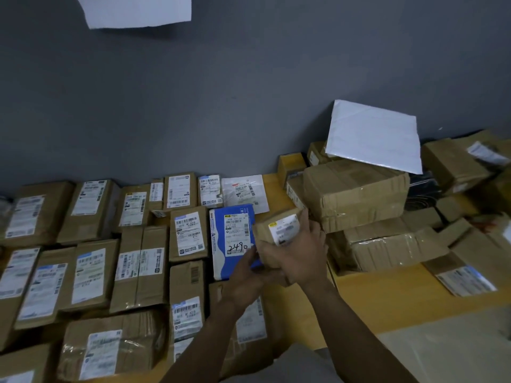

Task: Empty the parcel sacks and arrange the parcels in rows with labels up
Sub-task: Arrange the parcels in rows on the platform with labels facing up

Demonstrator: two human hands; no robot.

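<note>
A small brown cardboard parcel (278,225) with a white label facing up is held above the wooden table (387,288). My right hand (301,252) grips it from the right and below. My left hand (249,275) holds its near left corner. Just left of it lies a blue-and-white mailer (229,239) with "2490" written on it. To the left, rows of brown parcels (91,272) lie on the table with labels up.
An unsorted heap of taped brown boxes (356,194) is piled at the right, with a white padded mailer (376,136) leaning on top. A flat white bag with a label (244,192) lies at the back. A grey wall (221,92) stands behind the table.
</note>
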